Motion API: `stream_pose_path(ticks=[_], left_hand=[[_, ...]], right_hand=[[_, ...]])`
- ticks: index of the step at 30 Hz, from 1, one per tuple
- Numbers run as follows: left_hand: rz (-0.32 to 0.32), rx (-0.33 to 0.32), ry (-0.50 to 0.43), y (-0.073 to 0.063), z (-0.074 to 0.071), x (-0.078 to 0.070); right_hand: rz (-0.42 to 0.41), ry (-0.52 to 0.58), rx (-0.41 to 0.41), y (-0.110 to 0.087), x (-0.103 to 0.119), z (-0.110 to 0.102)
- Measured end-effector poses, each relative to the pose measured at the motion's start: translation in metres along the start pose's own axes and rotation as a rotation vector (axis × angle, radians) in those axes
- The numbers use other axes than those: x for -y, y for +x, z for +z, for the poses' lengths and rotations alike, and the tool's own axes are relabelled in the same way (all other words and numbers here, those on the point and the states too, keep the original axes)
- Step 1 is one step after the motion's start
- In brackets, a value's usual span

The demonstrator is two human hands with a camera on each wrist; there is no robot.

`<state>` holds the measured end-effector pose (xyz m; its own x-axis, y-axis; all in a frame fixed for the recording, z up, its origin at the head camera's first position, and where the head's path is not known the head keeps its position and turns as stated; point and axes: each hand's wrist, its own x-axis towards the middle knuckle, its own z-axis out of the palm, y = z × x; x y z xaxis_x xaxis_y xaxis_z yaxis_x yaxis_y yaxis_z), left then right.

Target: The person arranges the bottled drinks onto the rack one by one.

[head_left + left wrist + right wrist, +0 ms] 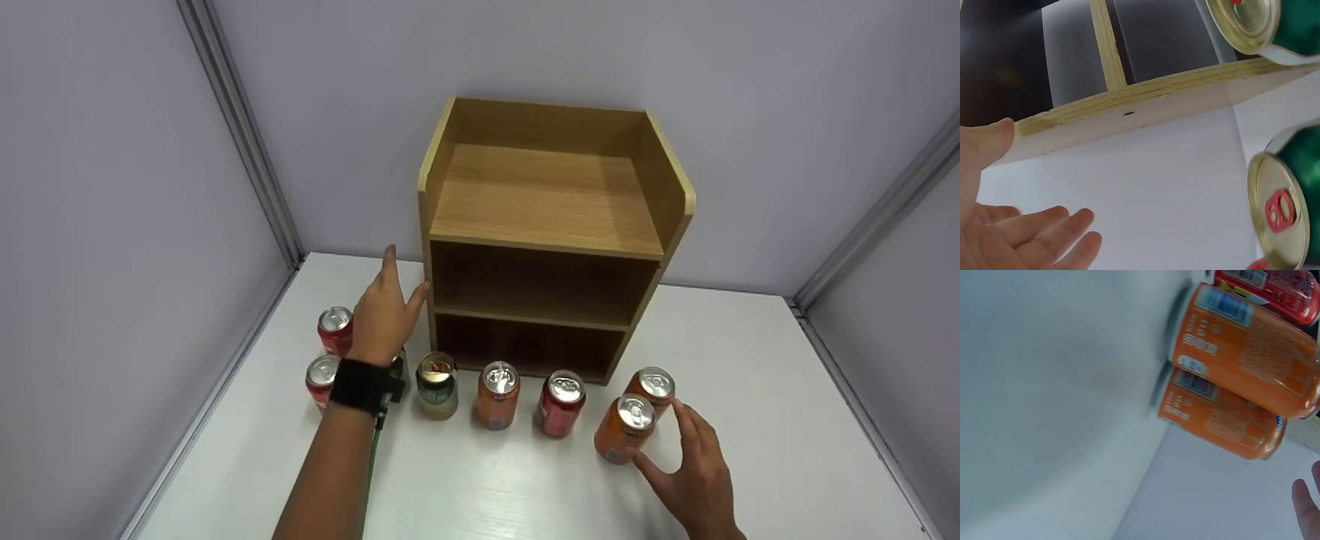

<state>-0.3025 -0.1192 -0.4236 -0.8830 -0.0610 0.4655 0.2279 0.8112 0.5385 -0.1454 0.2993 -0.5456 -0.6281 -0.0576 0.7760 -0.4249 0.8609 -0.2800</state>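
My left hand (382, 315) reaches out beside the left side of the wooden shelf (547, 241), fingers extended and holding nothing. Its thumb (995, 140) is close to the shelf's edge; I cannot tell whether they touch. On the right, my right hand (697, 465) is spread beside two upright orange cans, the front can (624, 431) and the rear can (652, 386). The thumb comes near the front can and the fingers near the rear one; contact is unclear. In the right wrist view, fingertips (1303, 498) appear apart from the orange cans (1241, 349).
A green can (437, 390), an orange can (497, 397) and a red can (560, 405) stand before the shelf. Two more red cans (335, 330) stand left of my left arm, whose wrist partly covers another green can (1303, 191). Pale walls enclose the white table (480, 487).
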Motion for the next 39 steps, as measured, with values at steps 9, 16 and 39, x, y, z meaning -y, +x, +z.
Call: stream_pose_path(ticks=[9, 16, 39], left_hand=[[0.021, 0.001, -0.079, -0.001, 0.012, 0.009], [0.063, 0.008, -0.087, 0.004, 0.021, -0.002], [0.045, -0.204, -0.098, -0.003, 0.057, -0.013]], right_hand=[[0.128, -0.12, 0.106, -0.011, -0.001, 0.017], [0.163, -0.15, 0.123, -0.009, -0.001, 0.025], [0.314, -0.097, 0.286, -0.001, 0.016, 0.01]])
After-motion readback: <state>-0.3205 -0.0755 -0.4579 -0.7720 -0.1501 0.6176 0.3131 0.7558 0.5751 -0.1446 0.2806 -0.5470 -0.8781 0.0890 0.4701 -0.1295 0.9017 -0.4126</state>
